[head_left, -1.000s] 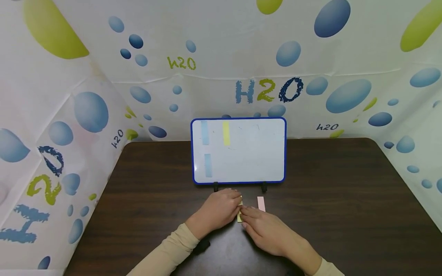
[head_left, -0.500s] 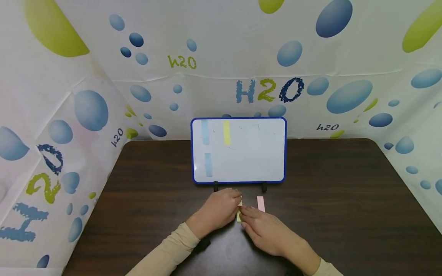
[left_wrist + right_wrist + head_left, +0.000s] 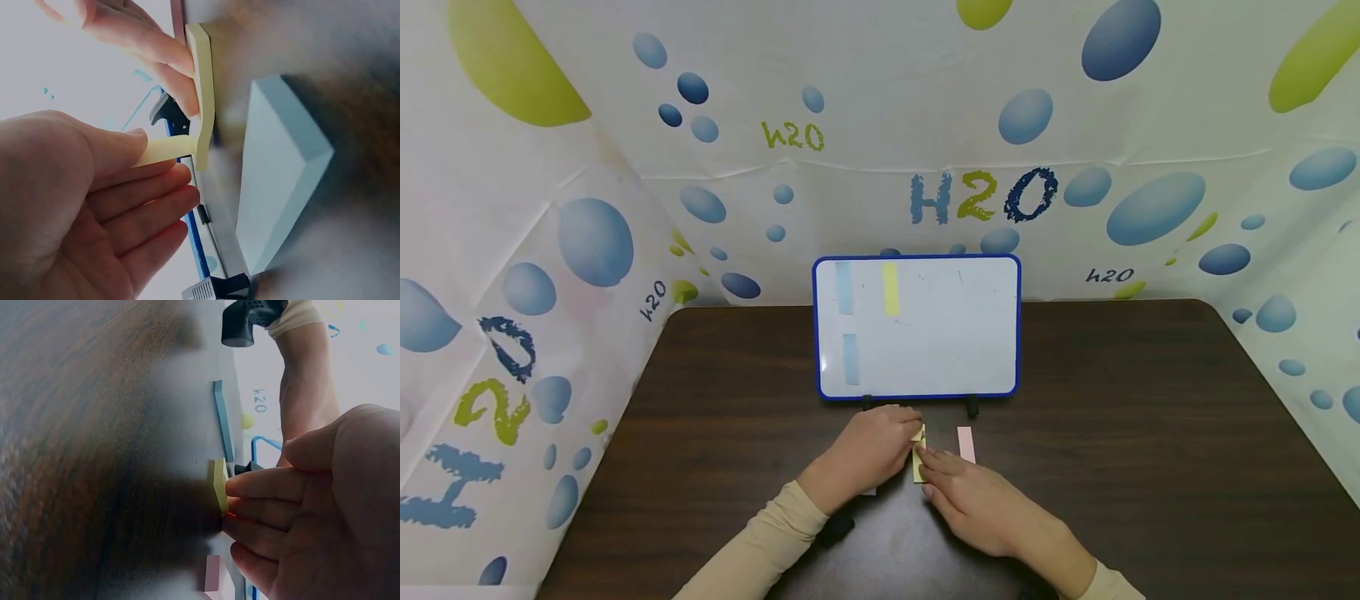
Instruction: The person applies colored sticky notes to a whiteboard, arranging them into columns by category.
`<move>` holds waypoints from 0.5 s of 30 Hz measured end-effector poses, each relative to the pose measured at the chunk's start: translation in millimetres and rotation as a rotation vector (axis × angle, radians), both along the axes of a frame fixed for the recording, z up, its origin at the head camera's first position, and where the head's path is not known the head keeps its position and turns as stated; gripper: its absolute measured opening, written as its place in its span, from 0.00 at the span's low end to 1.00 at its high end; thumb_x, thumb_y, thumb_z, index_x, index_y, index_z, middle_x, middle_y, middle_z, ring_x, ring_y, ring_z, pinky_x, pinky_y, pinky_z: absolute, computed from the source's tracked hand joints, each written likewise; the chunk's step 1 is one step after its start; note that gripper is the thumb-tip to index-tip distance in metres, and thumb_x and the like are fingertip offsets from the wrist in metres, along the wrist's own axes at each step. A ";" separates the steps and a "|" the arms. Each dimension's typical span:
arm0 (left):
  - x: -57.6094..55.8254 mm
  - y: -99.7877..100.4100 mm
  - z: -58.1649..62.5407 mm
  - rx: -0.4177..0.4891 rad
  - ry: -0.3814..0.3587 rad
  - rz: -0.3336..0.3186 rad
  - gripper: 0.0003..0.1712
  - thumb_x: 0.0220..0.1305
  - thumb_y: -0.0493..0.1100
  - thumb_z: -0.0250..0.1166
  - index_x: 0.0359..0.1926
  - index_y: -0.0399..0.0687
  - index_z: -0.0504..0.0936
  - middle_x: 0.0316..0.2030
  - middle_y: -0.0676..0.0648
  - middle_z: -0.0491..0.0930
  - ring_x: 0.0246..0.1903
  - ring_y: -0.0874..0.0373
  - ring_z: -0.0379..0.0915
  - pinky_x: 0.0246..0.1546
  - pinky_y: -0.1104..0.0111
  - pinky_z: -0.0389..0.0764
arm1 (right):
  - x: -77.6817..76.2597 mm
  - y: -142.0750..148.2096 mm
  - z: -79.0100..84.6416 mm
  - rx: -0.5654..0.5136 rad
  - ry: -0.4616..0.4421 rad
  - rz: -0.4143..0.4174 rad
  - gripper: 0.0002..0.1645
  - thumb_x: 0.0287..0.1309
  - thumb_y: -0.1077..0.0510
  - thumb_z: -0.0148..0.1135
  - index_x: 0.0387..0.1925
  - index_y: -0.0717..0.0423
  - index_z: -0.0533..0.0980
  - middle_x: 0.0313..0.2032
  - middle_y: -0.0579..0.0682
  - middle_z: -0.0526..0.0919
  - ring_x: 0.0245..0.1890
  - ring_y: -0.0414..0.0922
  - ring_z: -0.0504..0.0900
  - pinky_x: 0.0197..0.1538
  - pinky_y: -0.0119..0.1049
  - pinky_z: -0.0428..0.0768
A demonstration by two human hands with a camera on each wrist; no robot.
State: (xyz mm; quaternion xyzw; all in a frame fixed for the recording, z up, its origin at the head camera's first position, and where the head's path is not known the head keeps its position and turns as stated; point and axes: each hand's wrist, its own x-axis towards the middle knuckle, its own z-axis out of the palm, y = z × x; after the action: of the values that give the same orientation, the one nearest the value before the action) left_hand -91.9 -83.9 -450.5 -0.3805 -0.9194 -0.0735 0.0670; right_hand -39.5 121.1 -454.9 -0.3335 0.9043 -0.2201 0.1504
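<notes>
A narrow yellow sticky-note pad (image 3: 919,468) lies on the table between the two hands. With thumb and fingers, my left hand (image 3: 868,448) pinches the top yellow sticky note (image 3: 165,150), bent up away from the pad at its far end in the left wrist view. My right hand (image 3: 988,504) presses on the pad with extended fingertips (image 3: 236,485). A pink sticky-note pad (image 3: 966,444) lies just beyond the right hand. The light-blue pad (image 3: 275,172), close under the left hand, is mostly hidden in the head view.
Behind the hands a blue-framed whiteboard (image 3: 940,350) stands on black feet (image 3: 973,407). It bears two blue strips (image 3: 845,288) and a yellow strip (image 3: 891,289). The dark wooden table (image 3: 1150,417) meets a patterned curtain (image 3: 865,217) at the back.
My left hand has shifted slightly up and left, lifting the note's end. More of the yellow pad shows, and a pale edge appears under the left hand. The right hand stays put.
</notes>
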 end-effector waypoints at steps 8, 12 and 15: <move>-1.5 -0.4 4.9 0.001 0.016 0.010 0.13 0.68 0.38 0.65 0.51 0.44 0.88 0.50 0.49 0.88 0.53 0.56 0.85 0.56 0.65 0.85 | 0.5 0.2 -0.6 0.005 0.016 -0.006 0.30 0.81 0.46 0.40 0.71 0.58 0.70 0.73 0.54 0.69 0.74 0.50 0.70 0.73 0.51 0.73; -1.6 -2.3 5.8 0.012 0.032 0.000 0.13 0.67 0.38 0.67 0.51 0.44 0.88 0.51 0.50 0.88 0.52 0.56 0.85 0.56 0.66 0.85 | 0.4 0.1 -0.6 0.005 0.013 -0.007 0.29 0.81 0.47 0.41 0.70 0.58 0.72 0.73 0.53 0.70 0.74 0.50 0.69 0.73 0.51 0.72; -1.7 -4.1 6.0 0.028 0.044 -0.011 0.13 0.66 0.38 0.68 0.51 0.44 0.88 0.51 0.49 0.88 0.52 0.56 0.85 0.55 0.66 0.85 | 0.2 -0.1 -0.5 0.005 0.007 -0.007 0.28 0.81 0.47 0.41 0.69 0.57 0.73 0.73 0.53 0.70 0.74 0.50 0.69 0.73 0.51 0.72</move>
State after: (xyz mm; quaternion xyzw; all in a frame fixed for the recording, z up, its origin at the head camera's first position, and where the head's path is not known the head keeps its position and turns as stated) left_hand -93.6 -88.0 -444.5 -0.3860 -0.9146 -0.0781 0.0921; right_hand -39.3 120.9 -455.4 -0.3308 0.9064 -0.2173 0.1475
